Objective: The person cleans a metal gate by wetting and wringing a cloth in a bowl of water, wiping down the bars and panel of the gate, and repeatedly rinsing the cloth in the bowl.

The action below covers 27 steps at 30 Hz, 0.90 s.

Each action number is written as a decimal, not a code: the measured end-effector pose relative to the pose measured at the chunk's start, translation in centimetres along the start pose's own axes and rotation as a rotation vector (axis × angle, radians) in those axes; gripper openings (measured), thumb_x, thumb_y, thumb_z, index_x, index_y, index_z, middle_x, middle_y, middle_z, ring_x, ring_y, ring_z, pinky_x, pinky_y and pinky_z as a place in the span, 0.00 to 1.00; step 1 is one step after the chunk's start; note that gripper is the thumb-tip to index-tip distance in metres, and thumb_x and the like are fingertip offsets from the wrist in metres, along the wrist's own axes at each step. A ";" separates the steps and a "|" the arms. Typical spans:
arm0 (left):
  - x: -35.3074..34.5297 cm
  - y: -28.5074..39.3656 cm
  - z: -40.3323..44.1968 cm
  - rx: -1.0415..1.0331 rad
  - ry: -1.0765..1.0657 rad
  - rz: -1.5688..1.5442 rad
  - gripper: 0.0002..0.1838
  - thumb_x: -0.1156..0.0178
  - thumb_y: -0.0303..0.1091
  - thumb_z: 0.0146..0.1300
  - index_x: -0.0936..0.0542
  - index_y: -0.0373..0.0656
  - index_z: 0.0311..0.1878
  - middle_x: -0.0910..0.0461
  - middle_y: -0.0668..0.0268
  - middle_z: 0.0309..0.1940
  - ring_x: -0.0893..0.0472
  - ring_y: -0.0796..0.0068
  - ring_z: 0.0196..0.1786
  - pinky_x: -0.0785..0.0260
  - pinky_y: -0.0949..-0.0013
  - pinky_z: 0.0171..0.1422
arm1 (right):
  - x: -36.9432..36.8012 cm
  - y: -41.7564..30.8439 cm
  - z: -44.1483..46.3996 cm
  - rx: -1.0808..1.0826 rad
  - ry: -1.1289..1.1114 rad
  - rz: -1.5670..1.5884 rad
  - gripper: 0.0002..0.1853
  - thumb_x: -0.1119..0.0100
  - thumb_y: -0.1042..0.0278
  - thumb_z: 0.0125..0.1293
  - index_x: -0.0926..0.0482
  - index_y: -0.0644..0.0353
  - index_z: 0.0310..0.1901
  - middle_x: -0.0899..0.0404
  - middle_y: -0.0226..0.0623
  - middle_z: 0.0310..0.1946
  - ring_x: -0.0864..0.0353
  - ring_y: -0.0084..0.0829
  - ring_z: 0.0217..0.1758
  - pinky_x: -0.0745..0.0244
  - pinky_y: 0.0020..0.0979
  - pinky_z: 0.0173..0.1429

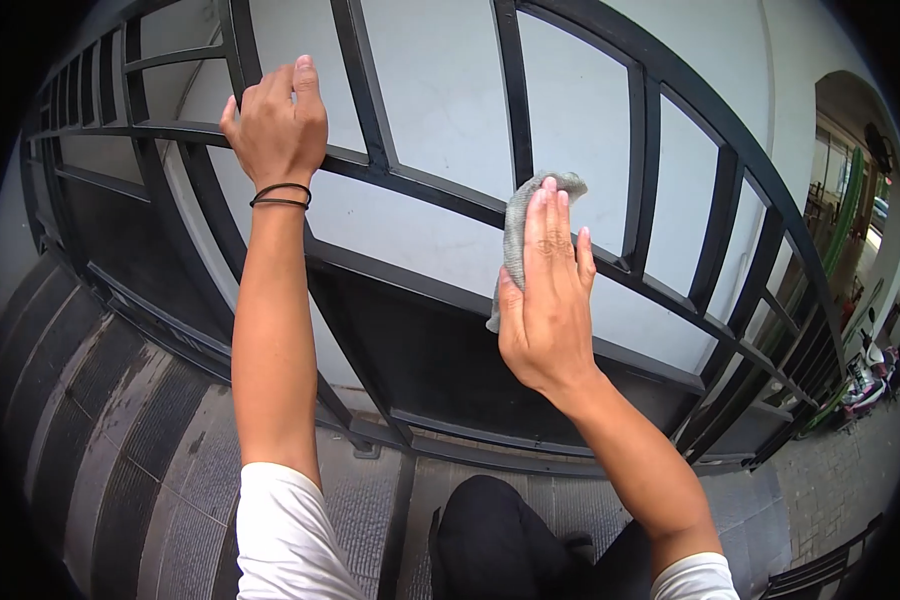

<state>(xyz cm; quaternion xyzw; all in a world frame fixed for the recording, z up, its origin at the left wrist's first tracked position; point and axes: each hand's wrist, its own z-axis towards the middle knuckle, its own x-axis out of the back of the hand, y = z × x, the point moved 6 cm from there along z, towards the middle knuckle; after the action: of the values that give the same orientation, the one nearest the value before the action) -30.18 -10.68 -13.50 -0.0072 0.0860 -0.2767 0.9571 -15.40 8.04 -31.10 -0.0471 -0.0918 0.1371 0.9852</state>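
Note:
A black metal gate (420, 188) with upright and cross bars spans the view. My left hand (278, 125), with a dark band at the wrist, is wrapped over the gate where an upright meets the upper cross bar. To the right, my right hand (550, 290) lies flat with its fingers stretched, pressing a grey cloth (516, 225) against the cross bar and the upright. The cloth sticks out above the fingertips and hangs down left of the hand. My right palm hides the rest of it.
A white wall (440, 80) stands behind the bars. Dark ribbed steps (100, 440) descend on the left. Parked motorbikes (870, 375) are at the far right. My dark-trousered knee (482, 520) is below, over grey tiles (355, 510).

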 end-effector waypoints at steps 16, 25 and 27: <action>-0.1 -1.3 -2.1 -0.027 -0.102 -0.032 0.18 0.43 0.43 0.59 0.19 0.45 0.49 0.20 0.70 0.21 0.18 0.69 0.36 0.36 0.58 0.54 | -4.8 -1.9 4.1 0.129 -0.365 -0.437 0.28 0.48 0.73 0.60 0.32 0.80 0.61 0.22 0.57 0.40 0.20 0.45 0.46 0.36 0.47 0.65; 0.4 -1.2 -2.2 -0.038 -0.038 -0.092 0.17 0.42 0.41 0.57 0.19 0.44 0.47 0.24 0.70 0.18 0.20 0.69 0.32 0.36 0.61 0.50 | -2.8 -4.2 2.5 0.192 -0.287 -0.453 0.28 0.51 0.76 0.60 0.34 0.81 0.62 0.27 0.67 0.54 0.23 0.51 0.58 0.35 0.49 0.63; 0.3 -1.3 -2.4 -0.030 -0.084 -0.082 0.16 0.41 0.41 0.61 0.20 0.45 0.49 0.20 0.71 0.24 0.20 0.69 0.37 0.37 0.61 0.54 | -3.2 -4.4 2.7 0.225 -0.256 -0.537 0.27 0.49 0.74 0.60 0.32 0.82 0.60 0.26 0.68 0.52 0.22 0.50 0.56 0.33 0.44 0.63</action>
<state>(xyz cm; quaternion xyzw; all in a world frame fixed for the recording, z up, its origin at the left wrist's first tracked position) -31.08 -11.87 -15.83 -0.0367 0.0496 -0.3137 0.9475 -17.77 3.12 -28.45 0.1057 -0.2083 -0.1139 0.9656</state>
